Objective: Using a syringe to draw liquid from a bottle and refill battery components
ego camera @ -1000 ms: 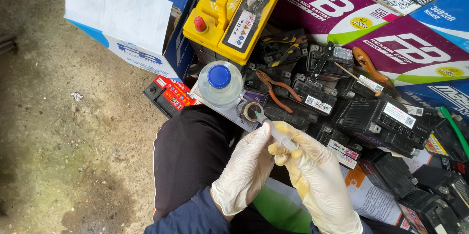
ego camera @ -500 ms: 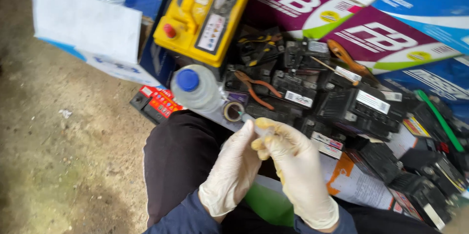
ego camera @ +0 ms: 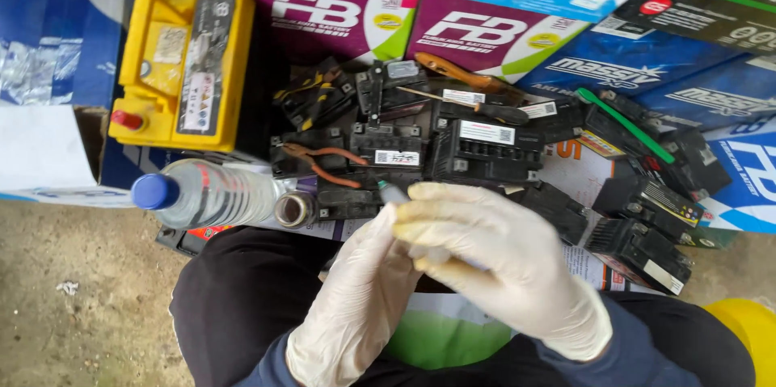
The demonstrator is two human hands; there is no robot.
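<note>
Both gloved hands meet low in the middle, over the person's lap. The right hand (ego camera: pixel 501 270) is curled around a small syringe (ego camera: pixel 394 192), fingers pinched on its barrel, with only the tip poking out toward the far side. The left hand (ego camera: pixel 356 306) presses up against it from the near left, fingers together, steadying the same syringe.

Just to the left lies a clear bottle with a blue cap (ego camera: pixel 202 197) on its side, cap on, and beside its base a small round tin (ego camera: pixel 294 210). Beyond the fingertips sits a heap of black batteries (ego camera: pixel 477 149), with orange-handled pliers (ego camera: pixel 323 165) resting on them. A yellow battery (ego camera: pixel 182 64) stands at the far left.

The syringe tip touches no battery, so by my reckoning the work with it is under way, not finished.
</note>
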